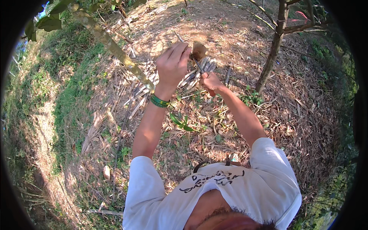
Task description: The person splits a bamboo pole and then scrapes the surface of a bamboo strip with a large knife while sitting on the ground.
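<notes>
My right hand [211, 81] is wrapped round pruning shears [199, 66] with a dark metal head and an orange handle end below the fist. The tips of the shears point up and left, close to a rounded brown piece [199, 50] that looks like a dry leaf or husk. My left hand [173, 64], above a wrist with green bands [159, 101], is closed with its fingertips beside that brown piece. What those fingers pinch is hidden. A thin stick [178, 36] shows just beyond the left knuckles.
A pale, lichen-spotted branch [111, 46] slants down on the left towards my left forearm. On the right stands a slim tree trunk [271, 53]. Cut pale sticks [188, 80] lie below my hands, among dry leaves. A leafy green sprig [181, 122] rises between my forearms.
</notes>
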